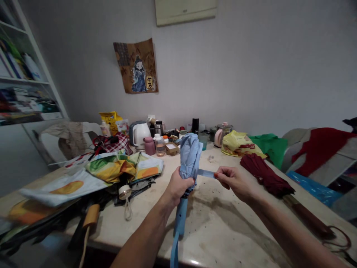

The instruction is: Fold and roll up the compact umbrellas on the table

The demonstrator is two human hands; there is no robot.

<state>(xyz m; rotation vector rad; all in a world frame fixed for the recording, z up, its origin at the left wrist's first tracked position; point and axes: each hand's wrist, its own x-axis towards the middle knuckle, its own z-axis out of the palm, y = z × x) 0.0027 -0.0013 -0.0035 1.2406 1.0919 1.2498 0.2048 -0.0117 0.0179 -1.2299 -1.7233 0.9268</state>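
Note:
A light blue folding umbrella [190, 152] stands nearly upright above the table in front of me, its canopy gathered round the shaft. My left hand [178, 186] is wrapped round the lower part of the folded canopy. Below it the blue handle [180, 217] points down, with a wrist strap [174, 249] hanging from its end. From the canopy's right side a blue closure strap [206, 173] stretches out sideways. Its free end is pinched between thumb and fingers of my right hand [230, 180].
At right lies a folded dark red umbrella [267, 175] with a wooden handle. Opened-out patterned umbrellas [111, 167] cover the left side. A kettle [141, 134], bottles, jars and a yellow bag [240, 143] line the table's back, below the wall.

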